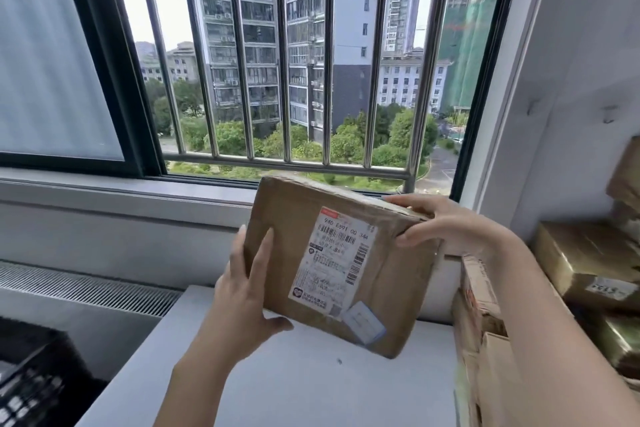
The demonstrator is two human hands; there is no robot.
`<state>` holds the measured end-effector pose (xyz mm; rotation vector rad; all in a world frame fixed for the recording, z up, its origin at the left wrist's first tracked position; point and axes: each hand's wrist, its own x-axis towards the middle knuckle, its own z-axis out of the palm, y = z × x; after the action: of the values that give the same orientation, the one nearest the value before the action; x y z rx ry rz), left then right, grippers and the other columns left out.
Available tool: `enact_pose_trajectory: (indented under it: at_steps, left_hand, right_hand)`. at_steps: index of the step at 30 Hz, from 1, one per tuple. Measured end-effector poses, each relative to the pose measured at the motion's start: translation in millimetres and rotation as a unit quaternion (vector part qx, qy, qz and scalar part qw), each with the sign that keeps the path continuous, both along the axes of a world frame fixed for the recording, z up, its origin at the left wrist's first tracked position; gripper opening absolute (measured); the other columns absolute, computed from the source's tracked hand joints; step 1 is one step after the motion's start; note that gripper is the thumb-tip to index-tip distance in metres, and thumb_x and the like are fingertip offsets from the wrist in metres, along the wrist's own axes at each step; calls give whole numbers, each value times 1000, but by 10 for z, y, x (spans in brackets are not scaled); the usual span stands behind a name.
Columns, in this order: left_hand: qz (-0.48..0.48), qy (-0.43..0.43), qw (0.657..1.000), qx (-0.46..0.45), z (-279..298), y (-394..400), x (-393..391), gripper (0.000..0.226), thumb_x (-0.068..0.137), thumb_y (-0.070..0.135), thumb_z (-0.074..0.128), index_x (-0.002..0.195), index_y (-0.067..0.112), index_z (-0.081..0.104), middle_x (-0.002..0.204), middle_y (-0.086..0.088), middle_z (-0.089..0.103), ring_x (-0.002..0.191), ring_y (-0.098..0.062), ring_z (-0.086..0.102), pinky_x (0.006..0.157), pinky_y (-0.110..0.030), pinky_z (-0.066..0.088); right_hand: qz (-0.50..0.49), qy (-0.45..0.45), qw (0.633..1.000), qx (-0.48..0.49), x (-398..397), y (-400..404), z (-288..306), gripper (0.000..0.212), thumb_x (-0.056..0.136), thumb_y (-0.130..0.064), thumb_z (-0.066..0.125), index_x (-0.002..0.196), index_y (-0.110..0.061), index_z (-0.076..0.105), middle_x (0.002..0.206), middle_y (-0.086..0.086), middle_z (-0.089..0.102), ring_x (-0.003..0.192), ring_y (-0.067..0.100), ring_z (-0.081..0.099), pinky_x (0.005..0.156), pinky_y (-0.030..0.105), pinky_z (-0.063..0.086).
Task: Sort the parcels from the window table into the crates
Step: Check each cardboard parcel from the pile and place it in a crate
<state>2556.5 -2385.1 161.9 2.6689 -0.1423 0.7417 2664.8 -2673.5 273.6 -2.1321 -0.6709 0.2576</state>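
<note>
Hands grip a cardboard parcel [341,262] tilted above the white desk [311,374]: left hand [247,291] curls round its lower-left edge, right hand [441,222] pinches its upper-right corner. Right of it, stacked parcels [485,322]; a black crate [31,381] lower left.

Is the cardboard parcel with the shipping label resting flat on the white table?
No. The left hand and right hand hold the parcel tilted above the white table.
</note>
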Motion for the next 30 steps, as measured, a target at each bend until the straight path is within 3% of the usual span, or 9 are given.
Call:
enact_pose_trajectory:
  at_steps: [3,6,9,13,17,20,22,25,30]
  left_hand:
    - [-30,-71,997,12,50,107,14,131,50,31,94,150,42,8,149,-16,15,122,-43,45,87,-56,50]
    - [-48,-117,992,22,154,160,6,114,59,25,90,149,35,20,148,-18,21,121,-39,43,89,-54,49]
    - [-37,-141,989,22,228,121,6,109,61,19,89,147,30,24,145,-21,24,115,-42,47,87,-55,49]
    - [6,-174,985,22,354,46,23,80,79,43,71,145,24,30,142,-28,30,110,-47,51,86,-58,50]
    - [42,-198,979,23,512,2,20,68,86,56,45,142,19,35,141,-31,31,115,-48,45,86,-60,46]
    - [39,-235,970,43,536,-68,-15,67,85,48,50,143,16,35,141,-31,27,118,-47,41,86,-62,45]
    - [43,-249,966,52,525,-115,-43,66,88,48,48,143,16,34,142,-31,25,119,-47,40,86,-63,44]
    - [41,-255,966,33,479,-177,-90,62,95,54,38,144,16,32,143,-32,24,121,-47,38,87,-62,44]
    - [54,-260,964,4,408,-220,-194,65,90,43,52,144,15,30,143,-33,23,125,-45,36,92,-60,45]
  right_hand:
    - [27,28,999,22,50,28,133,64,55,-36,77,115,-50,60,116,-21,58,104,0,58,86,21,46]
    - [-1,21,995,93,118,56,225,60,60,-37,85,116,-35,63,115,-7,66,108,11,62,102,37,44]
    - [-82,-20,979,187,141,115,252,70,59,-68,74,115,-27,62,118,0,64,116,21,57,107,48,40]
    - [-122,-89,961,232,-28,157,154,105,61,-86,51,147,-31,27,149,-5,37,129,8,38,102,29,37]
    - [-70,-61,970,227,-362,220,-97,133,45,-86,66,152,-37,4,146,-23,33,133,-8,33,108,20,32]
    - [-117,-165,973,115,-544,278,-268,138,53,-76,73,148,-35,-19,157,-23,-15,141,-11,-8,117,21,4]
    - [-126,-206,967,76,-634,249,-342,139,54,-65,75,140,-39,-31,152,-25,-29,138,-12,-19,111,8,-4]
    - [-131,-259,956,41,-720,217,-374,130,56,-62,70,138,-42,-29,151,-21,-32,136,-13,-22,97,-8,-7]
    - [-133,-303,941,72,-769,251,-382,119,63,-59,65,146,-31,-14,158,-9,-15,142,-6,-14,103,-4,-2]
